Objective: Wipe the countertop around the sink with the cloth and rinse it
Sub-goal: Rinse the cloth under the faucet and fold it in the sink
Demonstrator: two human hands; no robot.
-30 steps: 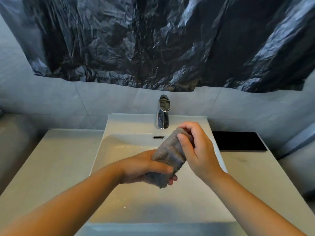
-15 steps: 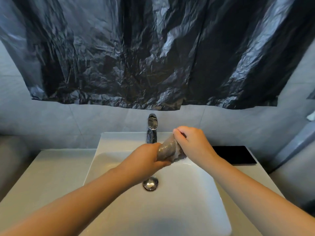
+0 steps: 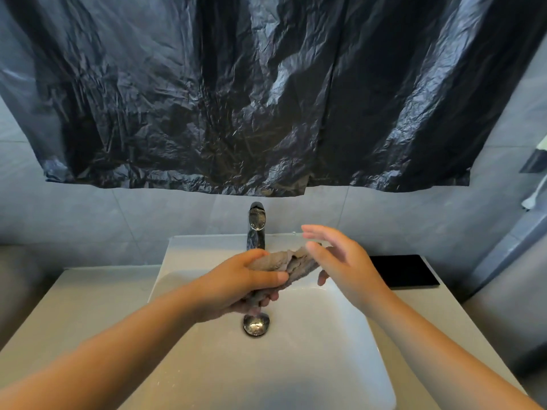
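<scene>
A grey cloth (image 3: 284, 263), bunched into a roll, is held over the white sink basin (image 3: 340, 350) just in front of the chrome tap (image 3: 256, 229). My left hand (image 3: 239, 284) grips the cloth's near end, thumb over the top. My right hand (image 3: 340, 258) hovers at the cloth's far end with its fingers spread and straight, holding nothing. No water runs from the tap. The pale countertop (image 3: 88, 300) lies on both sides of the basin.
A chrome drain plug (image 3: 256, 324) sits in the basin below my left hand. A black flat slab (image 3: 405, 270) lies on the counter at the back right. Black plastic sheeting (image 3: 266, 99) hangs over the wall above the tap.
My right hand has let go of the cloth and opened its fingers. My left hand keeps its grip. The view has tilted up a little.
</scene>
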